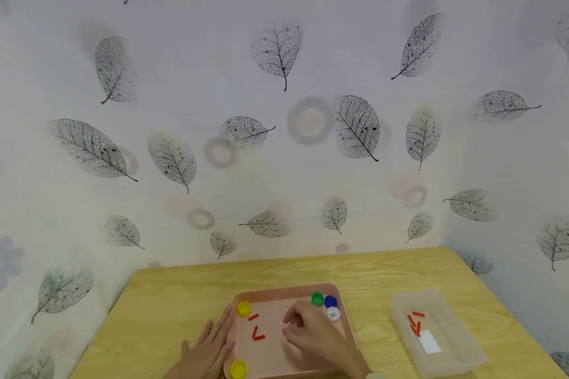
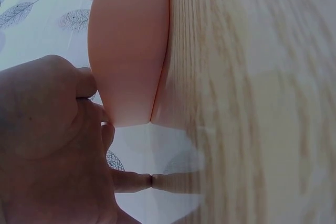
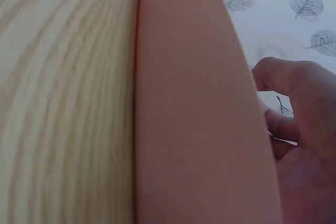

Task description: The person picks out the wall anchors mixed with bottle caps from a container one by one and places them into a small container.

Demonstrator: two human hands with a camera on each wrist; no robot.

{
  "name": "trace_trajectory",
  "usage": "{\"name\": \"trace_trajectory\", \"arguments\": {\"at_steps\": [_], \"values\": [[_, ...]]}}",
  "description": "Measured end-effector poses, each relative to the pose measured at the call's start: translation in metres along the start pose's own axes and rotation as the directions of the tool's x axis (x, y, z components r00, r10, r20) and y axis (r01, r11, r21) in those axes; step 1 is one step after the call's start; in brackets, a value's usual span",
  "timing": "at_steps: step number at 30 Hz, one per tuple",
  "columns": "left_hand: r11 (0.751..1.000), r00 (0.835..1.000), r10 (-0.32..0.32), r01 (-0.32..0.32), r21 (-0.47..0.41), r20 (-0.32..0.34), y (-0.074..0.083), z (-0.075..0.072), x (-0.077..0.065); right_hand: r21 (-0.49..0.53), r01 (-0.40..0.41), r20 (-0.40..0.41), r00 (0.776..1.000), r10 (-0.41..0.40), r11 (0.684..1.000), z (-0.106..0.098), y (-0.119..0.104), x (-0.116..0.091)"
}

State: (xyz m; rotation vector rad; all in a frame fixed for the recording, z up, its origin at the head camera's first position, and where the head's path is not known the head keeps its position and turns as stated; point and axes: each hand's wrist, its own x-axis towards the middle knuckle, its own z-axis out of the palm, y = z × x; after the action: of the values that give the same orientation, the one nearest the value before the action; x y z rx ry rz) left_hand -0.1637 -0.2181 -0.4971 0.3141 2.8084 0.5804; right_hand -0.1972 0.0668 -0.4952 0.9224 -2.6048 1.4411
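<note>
A pink tray stands on the wooden table. My left hand lies along the tray's left side, fingers fairly straight and touching its edge; the left wrist view shows them against the outer wall. Over the tray's middle, my right hand has its fingers loosely bent, thumb and index apart, and nothing shows between them. To its left lie short red sticks. Yellow round caps sit in the two left corners. Green, blue and white round caps cluster in the far right corner.
To the right of the tray stands a translucent plastic box holding several red sticks and a white card. The table meets a wall with a leaf pattern at its far edge.
</note>
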Motion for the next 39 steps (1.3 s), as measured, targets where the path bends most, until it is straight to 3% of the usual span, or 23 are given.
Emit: {"name": "trace_trajectory", "arguments": {"at_steps": [4,11,16,24,39], "values": [[1.0,1.0,0.002,-0.002,0.002,-0.004,-0.001,-0.001,0.001,0.008,0.009,0.017,1.0,-0.009,1.0,0.01,0.0,0.007],[1.0,1.0,-0.017,0.017,-0.012,0.004,-0.001,-0.003,0.001,-0.006,-0.07,0.087,0.994,0.07,0.998,0.022,-0.006,0.019],[1.0,1.0,-0.021,0.021,0.0,-0.008,0.0,-0.004,0.002,0.002,-0.076,0.11,0.991,0.075,0.997,0.032,-0.002,0.027],[1.0,1.0,0.015,-0.015,-0.005,-0.005,0.0,-0.002,0.003,-0.016,-0.217,0.181,0.959,0.217,0.976,0.038,0.0,0.031],[1.0,1.0,0.015,-0.015,0.0,-0.019,-0.002,0.0,0.003,-0.127,-0.104,0.182,0.975,0.126,0.986,0.044,-0.002,0.031]]}}
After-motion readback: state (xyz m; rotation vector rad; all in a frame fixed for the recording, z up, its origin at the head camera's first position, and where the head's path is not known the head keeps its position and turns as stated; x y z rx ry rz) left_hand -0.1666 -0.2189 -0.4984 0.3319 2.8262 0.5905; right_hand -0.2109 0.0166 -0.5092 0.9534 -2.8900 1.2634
